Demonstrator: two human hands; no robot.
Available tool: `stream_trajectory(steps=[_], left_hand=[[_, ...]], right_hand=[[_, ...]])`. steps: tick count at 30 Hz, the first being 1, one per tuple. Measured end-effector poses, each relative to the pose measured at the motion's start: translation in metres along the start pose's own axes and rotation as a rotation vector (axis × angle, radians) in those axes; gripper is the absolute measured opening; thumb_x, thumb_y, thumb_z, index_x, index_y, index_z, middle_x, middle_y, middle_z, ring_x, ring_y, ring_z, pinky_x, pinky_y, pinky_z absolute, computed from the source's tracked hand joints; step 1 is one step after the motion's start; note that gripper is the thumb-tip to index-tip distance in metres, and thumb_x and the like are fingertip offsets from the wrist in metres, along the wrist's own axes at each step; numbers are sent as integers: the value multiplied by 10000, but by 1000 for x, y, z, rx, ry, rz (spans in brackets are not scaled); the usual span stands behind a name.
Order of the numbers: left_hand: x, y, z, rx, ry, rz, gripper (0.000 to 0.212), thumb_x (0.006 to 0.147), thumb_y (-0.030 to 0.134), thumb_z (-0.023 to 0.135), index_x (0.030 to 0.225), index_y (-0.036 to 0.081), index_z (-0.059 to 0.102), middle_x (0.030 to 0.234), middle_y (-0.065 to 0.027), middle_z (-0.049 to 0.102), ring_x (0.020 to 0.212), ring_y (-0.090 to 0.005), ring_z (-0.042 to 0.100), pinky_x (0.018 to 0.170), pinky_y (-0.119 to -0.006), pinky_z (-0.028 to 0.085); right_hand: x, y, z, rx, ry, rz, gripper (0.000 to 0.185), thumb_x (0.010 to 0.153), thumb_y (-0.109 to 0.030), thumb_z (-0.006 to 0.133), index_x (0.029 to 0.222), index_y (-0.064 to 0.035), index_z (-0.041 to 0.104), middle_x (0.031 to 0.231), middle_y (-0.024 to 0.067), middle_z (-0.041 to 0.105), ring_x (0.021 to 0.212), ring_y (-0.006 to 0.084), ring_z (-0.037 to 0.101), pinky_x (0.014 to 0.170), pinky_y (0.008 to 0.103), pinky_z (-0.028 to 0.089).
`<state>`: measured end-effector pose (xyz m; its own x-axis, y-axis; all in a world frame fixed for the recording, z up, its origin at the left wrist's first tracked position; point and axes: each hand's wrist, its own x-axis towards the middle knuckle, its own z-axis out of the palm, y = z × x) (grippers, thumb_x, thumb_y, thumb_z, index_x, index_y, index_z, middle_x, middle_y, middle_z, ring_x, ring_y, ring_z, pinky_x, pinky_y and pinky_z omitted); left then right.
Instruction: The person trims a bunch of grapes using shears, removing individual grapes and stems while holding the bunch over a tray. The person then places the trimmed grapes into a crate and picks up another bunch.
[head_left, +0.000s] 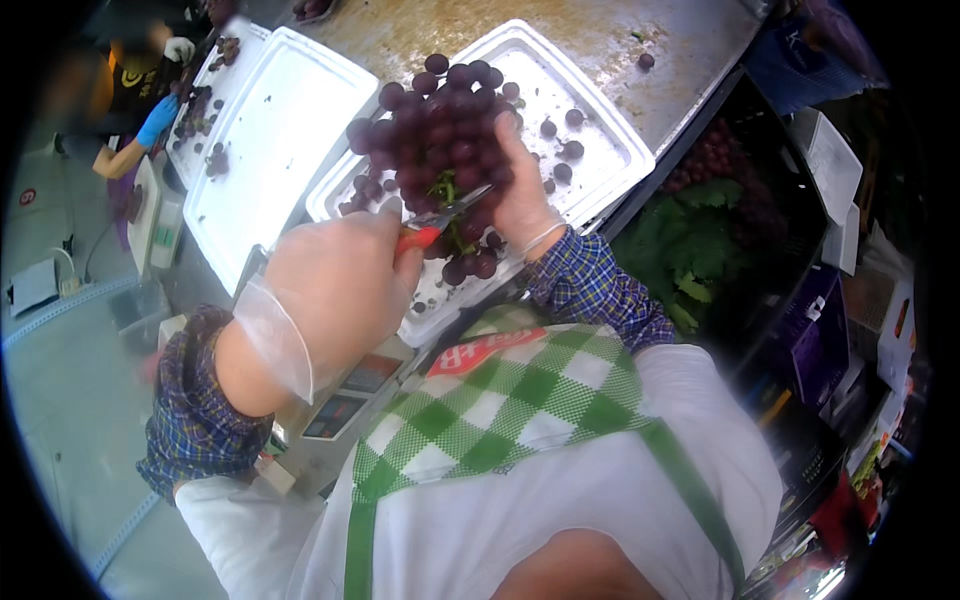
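A bunch of dark purple grapes rests in my right hand, the thumb along its side and the fingers hidden beneath. My left hand grips small scissors with red handles. Their metal blades lie across the bunch beside its green stem; whether they touch the stem I cannot tell. Both hands wear thin clear gloves. Below the bunch is a white foam tray holding loose grapes and small bits of debris.
Left of it lies another white tray. Beyond, a co-worker's blue-gloved hand is near more grapes on a tray. To the right, a dark crate holds grapes and green leaves. A scale sits below my left hand.
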<state>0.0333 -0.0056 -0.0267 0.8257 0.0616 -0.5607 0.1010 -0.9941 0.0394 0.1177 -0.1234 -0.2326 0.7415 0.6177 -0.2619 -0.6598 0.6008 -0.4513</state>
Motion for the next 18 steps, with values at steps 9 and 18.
stream_trajectory(steps=[9, 18], left_hand=[[-4, -12, 1, -773, 189, 237, 462, 1033, 302, 554, 1366, -18, 570, 965, -146, 703, 886, -205, 648, 853, -326, 506], [-7, -21, 9, -242, 113, 59, 387, 938, 172, 630, 1284, -1, 609, 989, -222, 665, 921, -400, 638, 831, -441, 504]], right_hand=[[10, 7, -8, -4, 38, -64, 648, 1009, -607, 447, 1295, -41, 581, 1200, 131, 649, 1124, 259, 638, 988, 432, 538], [8, 0, -2, 56, -25, -30, 650, 1007, -606, 466, 1379, -78, 541, 1253, 114, 624, 1181, 248, 598, 1051, 460, 499]])
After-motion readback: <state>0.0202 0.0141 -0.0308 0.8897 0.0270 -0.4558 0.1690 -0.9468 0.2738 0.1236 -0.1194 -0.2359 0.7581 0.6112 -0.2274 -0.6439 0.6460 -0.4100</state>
